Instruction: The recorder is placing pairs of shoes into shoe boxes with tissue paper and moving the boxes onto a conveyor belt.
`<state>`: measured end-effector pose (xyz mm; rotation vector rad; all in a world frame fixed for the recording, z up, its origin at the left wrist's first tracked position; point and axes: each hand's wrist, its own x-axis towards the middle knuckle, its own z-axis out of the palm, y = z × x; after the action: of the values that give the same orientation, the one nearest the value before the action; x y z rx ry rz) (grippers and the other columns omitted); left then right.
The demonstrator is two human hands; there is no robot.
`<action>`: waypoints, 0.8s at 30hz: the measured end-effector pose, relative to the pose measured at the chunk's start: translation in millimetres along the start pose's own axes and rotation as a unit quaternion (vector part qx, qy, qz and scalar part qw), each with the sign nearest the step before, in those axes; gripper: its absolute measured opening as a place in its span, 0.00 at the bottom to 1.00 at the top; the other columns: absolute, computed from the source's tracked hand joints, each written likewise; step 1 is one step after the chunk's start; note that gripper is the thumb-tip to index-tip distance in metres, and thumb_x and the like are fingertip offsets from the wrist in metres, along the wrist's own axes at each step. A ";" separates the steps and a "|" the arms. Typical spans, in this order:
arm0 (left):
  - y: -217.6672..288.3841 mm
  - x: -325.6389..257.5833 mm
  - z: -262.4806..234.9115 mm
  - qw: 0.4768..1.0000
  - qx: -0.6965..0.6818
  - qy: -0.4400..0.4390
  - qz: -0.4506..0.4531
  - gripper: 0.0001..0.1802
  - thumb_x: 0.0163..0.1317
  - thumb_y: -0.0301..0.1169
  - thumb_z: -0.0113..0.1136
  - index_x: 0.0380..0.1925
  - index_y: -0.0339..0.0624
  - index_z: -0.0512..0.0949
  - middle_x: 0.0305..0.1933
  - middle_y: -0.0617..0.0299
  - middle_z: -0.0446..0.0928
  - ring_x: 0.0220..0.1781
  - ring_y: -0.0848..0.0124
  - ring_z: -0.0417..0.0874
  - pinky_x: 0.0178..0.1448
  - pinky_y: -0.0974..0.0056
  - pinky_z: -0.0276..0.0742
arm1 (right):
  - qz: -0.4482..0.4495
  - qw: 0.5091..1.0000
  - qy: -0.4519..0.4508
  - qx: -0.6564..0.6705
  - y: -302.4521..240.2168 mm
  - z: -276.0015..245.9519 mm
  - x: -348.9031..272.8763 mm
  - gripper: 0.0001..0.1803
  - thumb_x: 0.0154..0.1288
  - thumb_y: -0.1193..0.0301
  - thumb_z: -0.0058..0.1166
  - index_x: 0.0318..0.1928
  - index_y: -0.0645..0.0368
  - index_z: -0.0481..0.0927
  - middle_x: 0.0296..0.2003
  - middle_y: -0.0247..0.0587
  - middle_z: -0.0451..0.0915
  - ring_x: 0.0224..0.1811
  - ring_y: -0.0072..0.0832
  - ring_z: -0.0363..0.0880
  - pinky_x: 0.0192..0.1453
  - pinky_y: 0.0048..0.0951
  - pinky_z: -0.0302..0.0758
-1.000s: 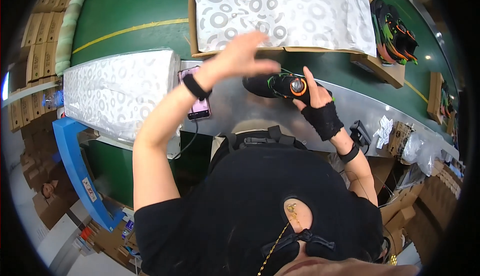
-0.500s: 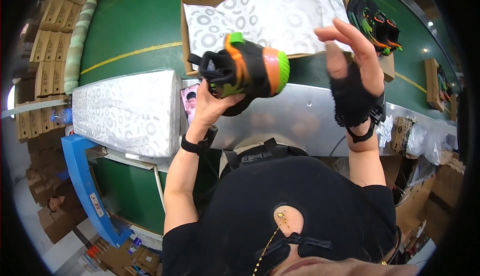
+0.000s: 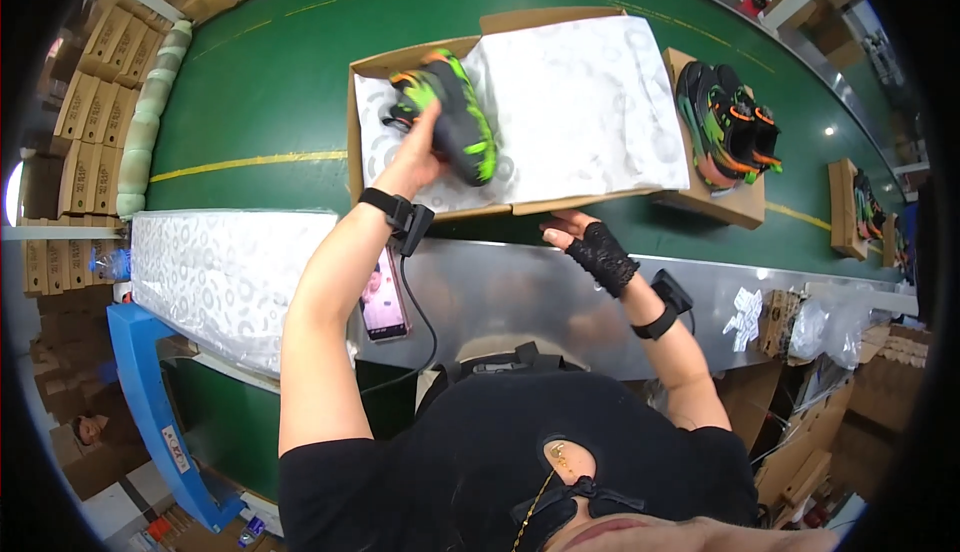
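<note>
My left hand (image 3: 422,160) grips a black sneaker (image 3: 462,117) with bright green and orange parts. It holds the sneaker over the left part of an open cardboard box (image 3: 353,137), toe toward me; whether the shoe touches the lining cannot be made out. White patterned tissue paper (image 3: 585,102) lines the box and spreads over its right part. My right hand (image 3: 592,250), in a black lace fingerless glove, is at the box's near edge, fingers apart and nothing seen in them.
A pair of similar sneakers (image 3: 722,122) rests on a cardboard box at the right. More boxed shoes (image 3: 868,207) stand farther right on the green belt (image 3: 270,102). At left lies a plastic-wrapped stack of patterned paper (image 3: 235,277). A phone (image 3: 384,302) lies on the metal edge (image 3: 520,297).
My left hand has carried the sneaker forward from above the metal edge to over the box and turned it. My right hand has come down and leftward to the box's near edge.
</note>
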<state>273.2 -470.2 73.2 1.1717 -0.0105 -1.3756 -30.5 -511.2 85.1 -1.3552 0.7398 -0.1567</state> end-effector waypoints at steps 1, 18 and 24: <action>-5.6 4.3 4.6 0.992 0.097 0.030 -0.070 0.38 0.55 0.58 0.48 0.55 0.38 0.60 0.57 0.48 0.64 0.50 0.51 0.72 0.54 0.48 0.68 | 0.045 0.998 0.009 0.038 -19.4 6.1 2.7 0.30 0.54 0.60 0.57 0.53 0.65 0.66 0.47 0.42 0.73 0.51 0.29 0.70 0.48 0.28 0.70; -25.5 -77.4 -35.0 0.927 0.129 0.266 0.232 0.31 0.63 0.50 0.39 0.45 0.27 0.68 0.43 0.44 0.72 0.42 0.59 0.76 0.40 0.61 0.71 | -0.328 0.627 0.274 -0.651 9.8 20.8 73.8 0.27 0.54 0.76 0.41 0.56 0.40 0.65 0.59 0.38 0.61 0.59 0.39 0.59 0.51 0.60 0.54; -46.5 -62.2 -38.0 0.876 0.323 0.255 0.249 0.30 0.61 0.49 0.40 0.31 0.25 0.73 0.26 0.42 0.75 0.32 0.54 0.77 0.38 0.55 0.69 | -0.299 0.640 0.246 -0.664 -3.4 32.0 68.0 0.28 0.53 0.75 0.43 0.56 0.40 0.65 0.59 0.40 0.61 0.60 0.39 0.58 0.52 0.58 0.54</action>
<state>244.6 -389.3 62.8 1.9061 -0.3967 -0.5689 40.7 -520.2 62.6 -3.0808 0.8227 -0.6090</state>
